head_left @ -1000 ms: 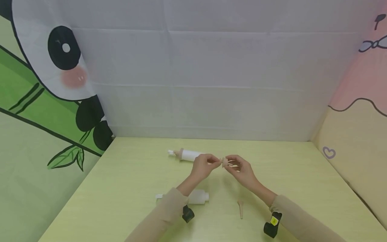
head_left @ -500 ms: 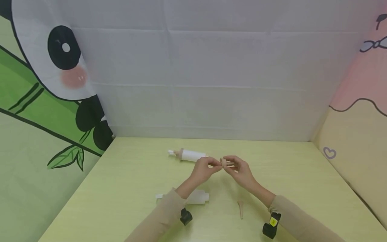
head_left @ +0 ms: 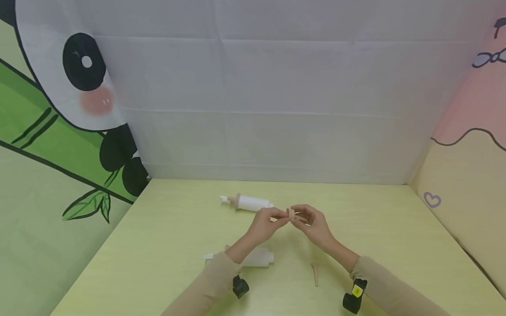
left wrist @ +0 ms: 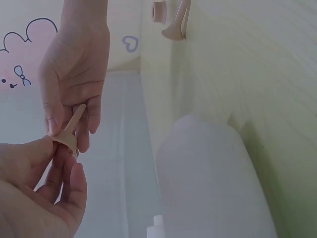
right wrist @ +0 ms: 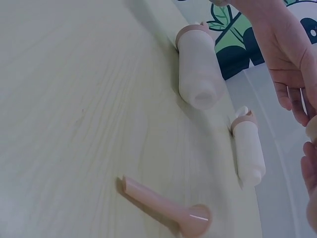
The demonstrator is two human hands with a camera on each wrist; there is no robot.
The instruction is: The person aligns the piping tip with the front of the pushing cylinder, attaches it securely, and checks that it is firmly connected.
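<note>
Above the table [head_left: 166,245], mid-air: left hand [head_left: 265,224] and right hand [head_left: 313,224], closer together than a second ago, both pinching one small tan funnel-shaped piece [head_left: 291,213], flared disc toward the left fingertips, thin stem held by the right; the narrowed gap suggests fitting or twisting under way. Resting on the table: two white bottles [head_left: 253,203] [head_left: 258,256] and a matching tan stem piece [head_left: 315,273], untouched.
</note>
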